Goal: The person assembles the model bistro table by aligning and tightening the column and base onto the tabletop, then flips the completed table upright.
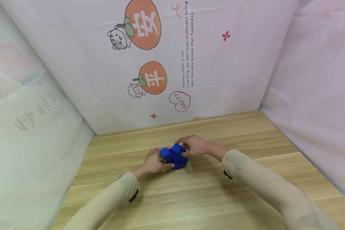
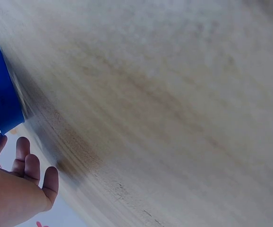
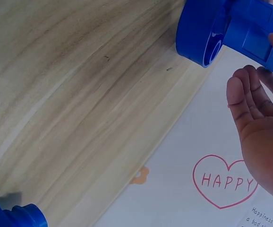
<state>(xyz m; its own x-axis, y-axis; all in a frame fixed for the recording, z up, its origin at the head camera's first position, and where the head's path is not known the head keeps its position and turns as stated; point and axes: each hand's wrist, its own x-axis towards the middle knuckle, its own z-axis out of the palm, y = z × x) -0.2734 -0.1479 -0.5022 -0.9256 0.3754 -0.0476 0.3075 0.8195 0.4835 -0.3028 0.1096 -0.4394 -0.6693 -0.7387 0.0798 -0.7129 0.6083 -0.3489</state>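
Note:
A blue plastic part [image 1: 176, 159] stands on the wooden table, with a round ring-like base and two square-ended blocks rising from it. My left hand [image 1: 152, 163] grips it from the left, its thumb along the front of the base. In the left wrist view, the index finger of the left hand [image 2: 21, 184] meets the blue edge while the other fingers curl free. From the right, my right hand [image 1: 196, 145] pinches a block [image 3: 254, 35] between thumb and index finger; its remaining fingers stay off the part.
Wooden table [image 1: 175, 198] surrounds the hands. A printed white cloth wall [image 1: 212, 70] rises behind, with cloth walls at left [image 1: 26, 95] and right [image 1: 313, 89]. Another blue piece with a round ridged end [image 3: 18, 217] shows in the right wrist view's lower left corner.

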